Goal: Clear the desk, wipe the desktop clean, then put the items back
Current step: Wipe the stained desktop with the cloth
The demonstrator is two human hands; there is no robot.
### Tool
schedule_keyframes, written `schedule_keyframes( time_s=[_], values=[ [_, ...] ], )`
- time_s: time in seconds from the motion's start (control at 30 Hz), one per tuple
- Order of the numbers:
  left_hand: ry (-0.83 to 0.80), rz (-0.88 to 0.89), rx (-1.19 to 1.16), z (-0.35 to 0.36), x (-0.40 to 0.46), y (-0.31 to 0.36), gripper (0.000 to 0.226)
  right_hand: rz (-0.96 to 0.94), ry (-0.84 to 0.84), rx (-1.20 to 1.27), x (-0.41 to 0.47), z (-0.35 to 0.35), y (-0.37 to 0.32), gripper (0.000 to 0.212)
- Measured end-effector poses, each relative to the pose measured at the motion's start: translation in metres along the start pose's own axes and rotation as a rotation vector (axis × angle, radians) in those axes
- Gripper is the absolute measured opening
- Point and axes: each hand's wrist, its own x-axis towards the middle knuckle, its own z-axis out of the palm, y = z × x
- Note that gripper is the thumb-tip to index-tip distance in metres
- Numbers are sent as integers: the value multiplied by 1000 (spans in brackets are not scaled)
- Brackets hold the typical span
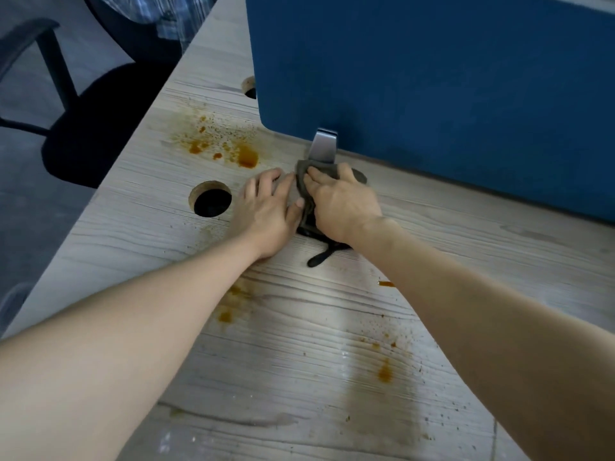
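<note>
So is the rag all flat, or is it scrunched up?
Scrunched up. The grey rag is bunched in folds under the right hand, with a dark tail trailing out toward the person.

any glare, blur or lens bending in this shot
Head view: soft glare streaks the desk between the forearms; wide-angle bending curves the blue partition; a little softness on the left hand and on the right hand over the cloth; orange stains stay sharp.
</note>
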Motion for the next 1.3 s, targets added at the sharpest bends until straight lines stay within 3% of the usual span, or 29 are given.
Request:
schedule_keyframes(
  time_s=[0.07,0.33,0.63,0.7,0.8,0.9,1.03,1.13,1.3],
  values=[
    [8,20,-103,-10,2,-7,49,17,-13,-22,6,-3,-10,52],
    [100,-57,-136,-15,-7,-31,40,165,-49,-35,48,-15,-41,53],
    [48,-64,-90,-18,-6,-25,45,-23,39,9,-8,16,1,54],
    [52,-40,-76,-18,-5,-17,45,19,47,5,-23,21,30,53],
    [52,37,-85,-15,-5,1,47,235,29,7,-40,22,75,53],
    [47,79,-102,-6,-10,19,48,389,14,23,-43,24,70,54],
    [33,112,-92,5,-18,38,48,269,30,131,-56,36,25,55],
    [3,192,-42,10,-18,50,50,186,44,135,-67,36,37,54],
    [-46,271,-19,22,-21,51,48,379,40,113,-69,42,99,54]
  ],
)
